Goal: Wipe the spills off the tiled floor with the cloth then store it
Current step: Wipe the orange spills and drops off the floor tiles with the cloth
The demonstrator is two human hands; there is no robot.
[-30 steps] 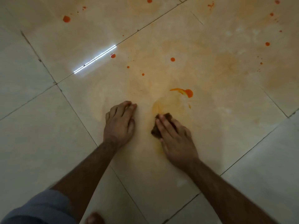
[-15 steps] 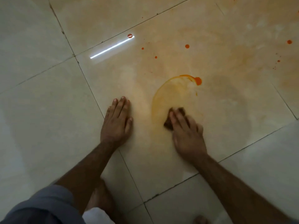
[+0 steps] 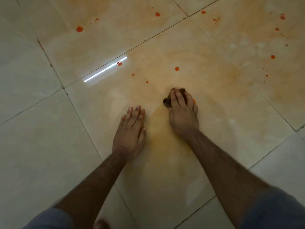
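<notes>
A small dark brown cloth (image 3: pixel 167 100) is pressed onto the tiled floor (image 3: pixel 49 146) under my right hand (image 3: pixel 182 113), which grips it; only its front and left edges show past the fingers. A bit of an orange blob (image 3: pixel 194 101) peeks out at the hand's right side. My left hand (image 3: pixel 131 132) lies flat on the floor just left of it, fingers together, holding nothing. An orange smear (image 3: pixel 163 138) runs back from the cloth between my forearms. Round orange-red drops lie ahead, such as one drop (image 3: pixel 177 68) and another drop (image 3: pixel 79 29).
Several more orange drops and a pale orange film cover the tiles at the top and right, among them a drop (image 3: pixel 273 57). A bright strip of reflected light (image 3: pixel 105 69) lies on the floor to the left. Grout lines cross the floor. A toe (image 3: pixel 100 224) shows at the bottom.
My right hand has pushed the cloth forward over the curved orange streak and onto the blob, leaving a smear behind. The left hand stayed flat beside it. The view tilted up.
</notes>
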